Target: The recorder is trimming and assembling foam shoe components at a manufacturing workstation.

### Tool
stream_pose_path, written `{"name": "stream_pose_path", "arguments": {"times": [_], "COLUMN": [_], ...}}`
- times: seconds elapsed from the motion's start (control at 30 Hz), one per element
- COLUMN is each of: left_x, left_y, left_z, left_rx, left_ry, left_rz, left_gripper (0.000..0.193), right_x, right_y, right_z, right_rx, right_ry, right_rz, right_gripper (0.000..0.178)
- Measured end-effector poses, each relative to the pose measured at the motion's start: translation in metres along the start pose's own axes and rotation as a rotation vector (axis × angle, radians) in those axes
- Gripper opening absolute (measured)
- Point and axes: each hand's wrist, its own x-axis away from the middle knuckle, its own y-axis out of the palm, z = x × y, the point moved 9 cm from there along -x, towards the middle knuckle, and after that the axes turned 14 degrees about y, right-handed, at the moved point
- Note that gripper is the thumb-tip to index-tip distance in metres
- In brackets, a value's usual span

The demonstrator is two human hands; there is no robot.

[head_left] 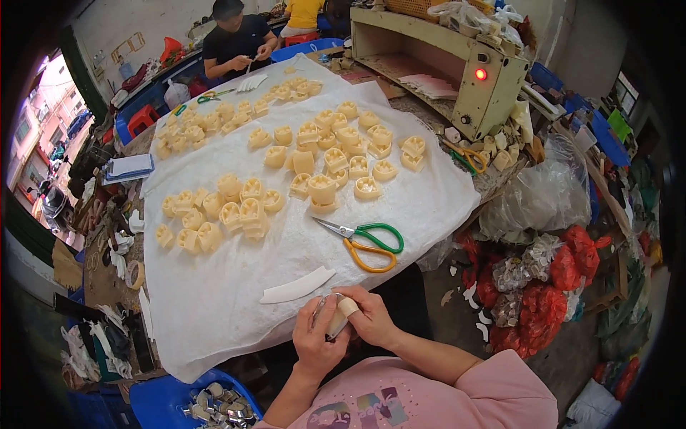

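1. Your left hand (313, 339) curls around a small rounded piece (339, 322), shiny grey with a cream band, held between your two hands at the table's near edge.
2. Your right hand (371, 319) closes on the same piece from the other side, fingers near the cream band; the exact contact is partly hidden.
3. At lower left, a blue tub (146, 397) holds a heap of metallic-looking pieces (220, 404).
4. Just beyond your hands, a curved white strip (297, 286) lies on the white cloth (214, 289) covering the table.
5. Past the strip, to its right, rest scissors (375, 245) with one green and one orange handle, blades pointing left.
6. To your right, red plastic bags (536, 322) are piled on the floor.
7. Farther up the cloth, cream moulded blocks (322, 189) stand in loose clusters, some stacked.
8. At upper right, a red lamp glows on a pale, open-fronted machine (489, 93).
9. Across the table, a co-worker (232, 44) in a dark top holds a thin, pale item.
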Motion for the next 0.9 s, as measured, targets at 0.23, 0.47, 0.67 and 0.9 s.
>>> {"name": "stream_pose_path", "arguments": {"times": [0.23,0.47,0.67,0.9], "left_x": [0.001,0.001,0.002,0.000], "left_y": [-0.007,-0.012,-0.008,0.000], "left_z": [0.002,0.009,0.016,0.022], "left_rx": [-0.018,-0.126,-0.028,0.002], "left_ry": [-0.072,0.000,-0.027,-0.073], "left_rz": [0.054,0.039,0.062,0.062], "left_gripper": [0.053,0.052,0.047,0.062], "right_x": [0.003,0.006,0.012,0.018], "right_y": [0.002,-0.002,-0.007,-0.022], "right_z": [-0.014,-0.013,-0.011,-0.012], "right_rx": [-0.014,0.018,0.032,-0.046], "right_ry": [-0.087,-0.111,-0.061,-0.153], "right_rz": [-0.004,0.060,0.041,0.076], "right_gripper": [0.027,0.029,0.029,0.031]}}
